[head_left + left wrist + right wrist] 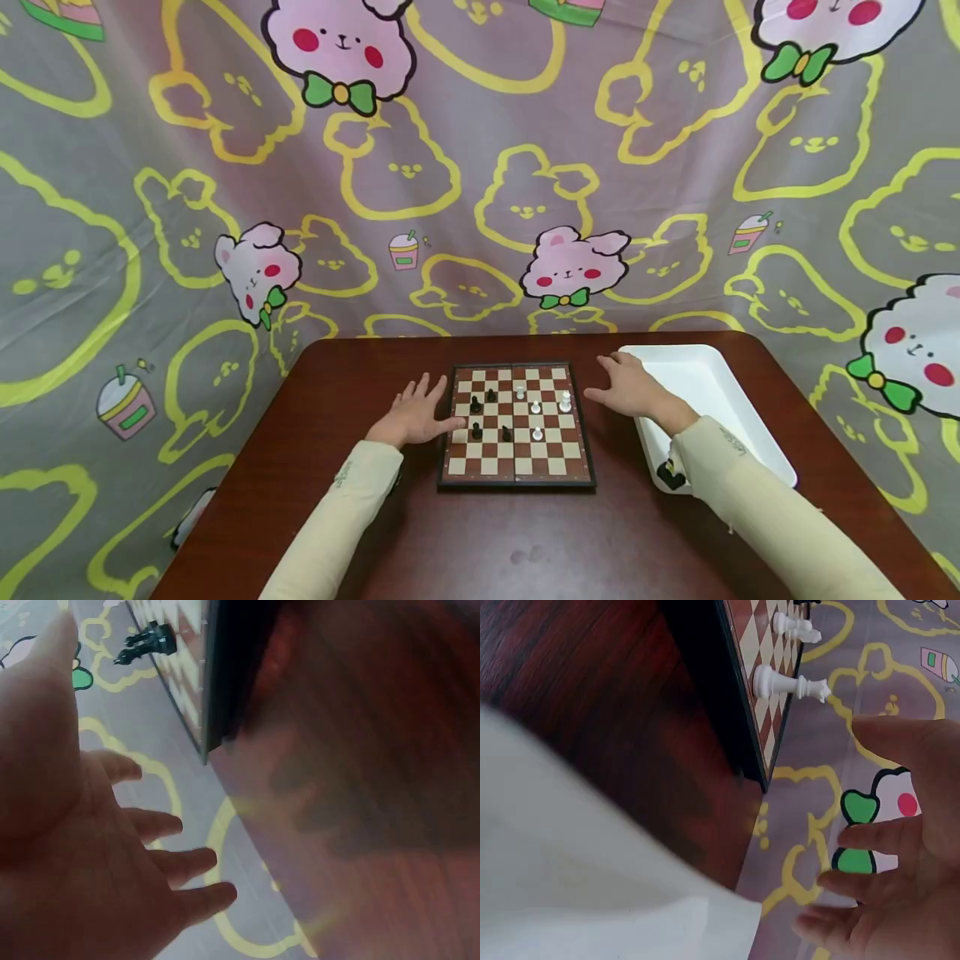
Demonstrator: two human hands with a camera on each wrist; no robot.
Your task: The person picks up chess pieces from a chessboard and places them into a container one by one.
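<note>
A chessboard (486,467) lies on the table with several black and several white chess pieces on it. My left hand (414,414) hovers at the board's left side, fingers spread and nothing held. Its thumb reaches over the left edge, near a black piece (476,431). Beyond that thumb, the left wrist view shows a black piece (150,643) close to the board's rim. To the right of the board is my right hand (632,387), holding nothing, fingers extended. Nearest to it stands a taller white piece (791,684) with a notched crown, by the right edge.
A white tray (757,425) sits on the right of the brown table (315,392), partly under my right forearm. Something black (670,475) shows inside its near corner. Behind the table hangs a patterned cloth (480,192).
</note>
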